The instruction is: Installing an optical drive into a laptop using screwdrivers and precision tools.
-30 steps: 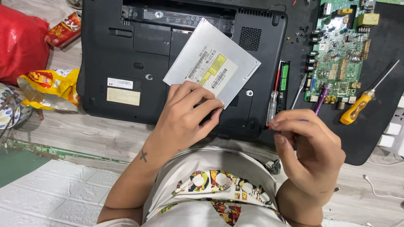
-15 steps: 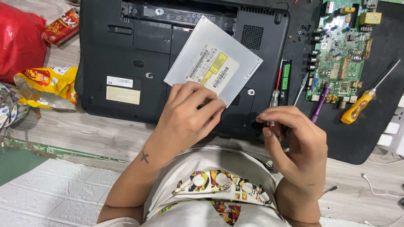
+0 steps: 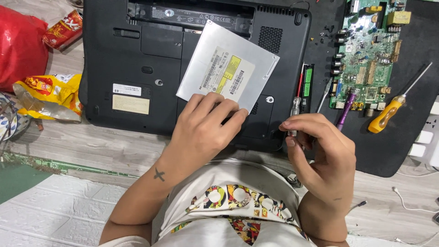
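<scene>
head view: pale wooden floor (image 3: 114, 151), black mat (image 3: 393, 146), green board (image 3: 18, 183)

the scene is lit brightly and evenly from above, with only soft, short shadows under the left hand (image 3: 206, 126) and right hand (image 3: 320, 151) and along the near edge of the black laptop (image 3: 137, 55). the silver optical drive (image 3: 228, 68) shows a mild sheen without harsh glare, and the laptop's dark plastic keeps its detail. focus is sharp across the middle, while straight lines bow slightly toward the frame's edges, and the red bag (image 3: 20, 45) at the left looks strongly saturated.
</scene>
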